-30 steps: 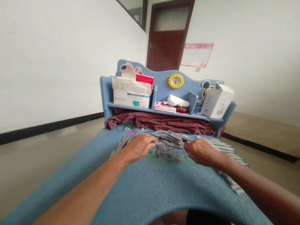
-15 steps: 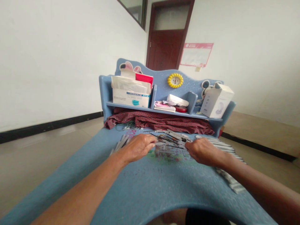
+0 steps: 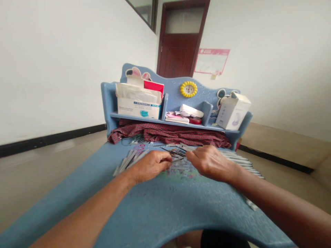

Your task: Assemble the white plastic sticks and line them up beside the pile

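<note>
Left of the pile of thin sticks lie grey strips; at its left edge, your left hand curls; at its right, your right hand bends down, whether either pinches anything impossible to tell; farther right, pale tubes. You seem to be picking through the pile; the next move calls for light fingertips

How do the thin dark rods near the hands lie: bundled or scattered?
Scattered: the thin dark rods lie at differing angles, some crossing, on the blue table.
</note>
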A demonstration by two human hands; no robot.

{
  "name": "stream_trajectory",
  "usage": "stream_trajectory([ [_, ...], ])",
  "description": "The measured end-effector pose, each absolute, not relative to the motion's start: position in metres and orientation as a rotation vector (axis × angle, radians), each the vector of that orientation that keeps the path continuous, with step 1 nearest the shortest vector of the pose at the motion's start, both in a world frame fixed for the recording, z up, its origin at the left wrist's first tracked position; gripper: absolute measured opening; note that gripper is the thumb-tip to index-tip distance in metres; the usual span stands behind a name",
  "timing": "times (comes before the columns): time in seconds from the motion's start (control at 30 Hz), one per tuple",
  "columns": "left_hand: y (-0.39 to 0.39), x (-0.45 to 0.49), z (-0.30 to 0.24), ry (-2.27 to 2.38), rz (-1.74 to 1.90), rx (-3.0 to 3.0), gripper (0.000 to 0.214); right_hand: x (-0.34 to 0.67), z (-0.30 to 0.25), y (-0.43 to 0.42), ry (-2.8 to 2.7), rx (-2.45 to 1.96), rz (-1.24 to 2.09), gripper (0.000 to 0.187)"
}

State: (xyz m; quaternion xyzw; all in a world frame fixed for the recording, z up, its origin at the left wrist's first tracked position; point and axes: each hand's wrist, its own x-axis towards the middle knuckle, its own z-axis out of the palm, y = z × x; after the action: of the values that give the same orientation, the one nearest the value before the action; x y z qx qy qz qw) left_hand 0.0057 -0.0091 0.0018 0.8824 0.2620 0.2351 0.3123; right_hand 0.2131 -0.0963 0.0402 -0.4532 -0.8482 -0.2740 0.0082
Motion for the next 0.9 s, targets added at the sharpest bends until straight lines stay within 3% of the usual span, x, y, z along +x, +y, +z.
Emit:
stream_trajectory([
  [0.23, -0.008, 0.003, 0.009, 0.648, 0.965, 1.837, 0.02, 0.225, 0.07, -0.085, -2.089, -1.754, -0.683, 0.033],
  [0.47, -0.014, 0.003, 0.014, 0.581, 1.043, 1.696, 0.015, 0.253, 0.017, -0.04, -2.145, -2.423, -0.407, 0.024],
  [0.9, -0.005, 0.004, 0.004, 0.621, 0.903, 1.808, 0.016, 0.265, -0.029, -0.013, -2.019, -2.462, -0.297, 0.029],
])
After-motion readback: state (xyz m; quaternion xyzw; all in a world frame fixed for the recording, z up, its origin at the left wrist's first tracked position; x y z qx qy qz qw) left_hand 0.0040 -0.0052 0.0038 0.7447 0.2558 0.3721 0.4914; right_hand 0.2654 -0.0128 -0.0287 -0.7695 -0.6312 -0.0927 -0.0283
